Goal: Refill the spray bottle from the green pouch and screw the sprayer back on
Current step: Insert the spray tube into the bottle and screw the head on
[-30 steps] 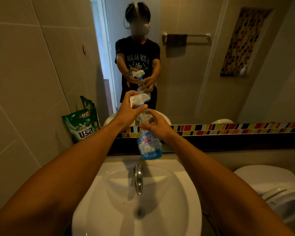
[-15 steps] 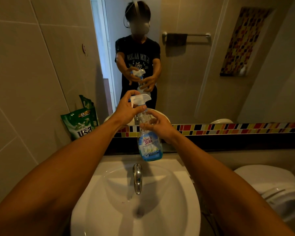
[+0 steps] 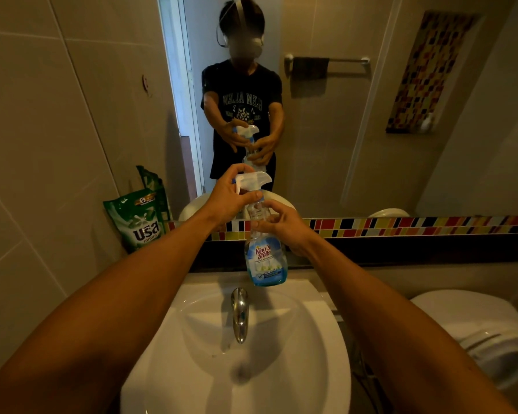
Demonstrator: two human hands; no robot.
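Green pouch (image 3: 138, 220) stands upright at far left against the wall tiles. Left hand (image 3: 228, 195) grips the white sprayer (image 3: 251, 180) atop the spray bottle (image 3: 265, 258). Right hand (image 3: 284, 224) clasps the bottle's neck. Bottle held upright above the sink (image 3: 317, 339), behind the tap (image 3: 240, 313).

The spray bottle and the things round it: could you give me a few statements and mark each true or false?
1. The left hand grips the sprayer. True.
2. The right hand holds the pouch. False: it holds the bottle by its neck; the pouch leans against the wall.
3. The bottle is held above the sink. True.
4. Water runs from the tap. False: none shows.
5. The pouch is red. False: green.
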